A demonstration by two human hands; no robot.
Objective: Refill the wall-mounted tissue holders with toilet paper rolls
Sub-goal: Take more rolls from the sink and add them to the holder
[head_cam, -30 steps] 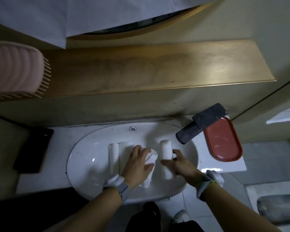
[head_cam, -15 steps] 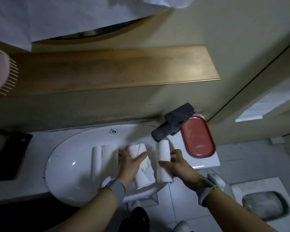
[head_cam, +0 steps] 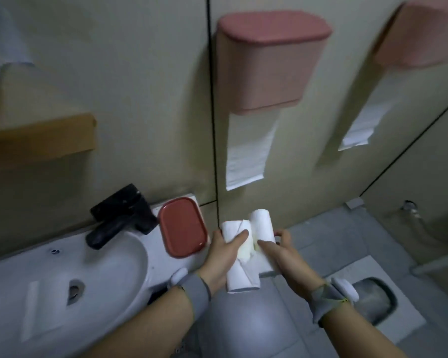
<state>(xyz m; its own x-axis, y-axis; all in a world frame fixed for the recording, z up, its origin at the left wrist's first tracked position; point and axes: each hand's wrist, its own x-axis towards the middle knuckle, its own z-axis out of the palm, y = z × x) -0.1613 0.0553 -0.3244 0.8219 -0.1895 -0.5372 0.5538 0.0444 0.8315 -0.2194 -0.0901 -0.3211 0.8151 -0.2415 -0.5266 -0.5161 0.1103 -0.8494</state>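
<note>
Two toilet paper rolls are up off the sink, carried side by side in front of the person's chest, above the grey floor just right of the sink. The left roll [head_cam: 239, 259] looks loosely wound, with a flap of its outer sheet folded slackly across it; the right roll [head_cam: 263, 233] is tighter and cleaner in outline. Both should be very light, soft and easily crushed, dry enough not to slip, but the loose one could unravel or tear if pinched by its flap, so I would take each around the middle of its barrel, with a light squeeze only. The left hand [head_cam: 224, 250] does roughly that: its fingers are curled round the left roll from the left, the thumb lying across the front, the roll running lengthways along the palm towards the wrist. The right hand [head_cam: 282, 250] wraps the right roll from the right side, a finger pointing across its lower front, the far end of the roll standing clear beyond the fingertips. The two rolls touch one another between the hands. On the wall beyond, a pink tissue holder [head_cam: 267, 63] hangs with a strip of paper trailing below it, and a second holder [head_cam: 422, 34] is further right, blurred. To the left sit a red tray [head_cam: 183, 227], a black tap [head_cam: 119, 219] and the white sink [head_cam: 114, 264].
</note>
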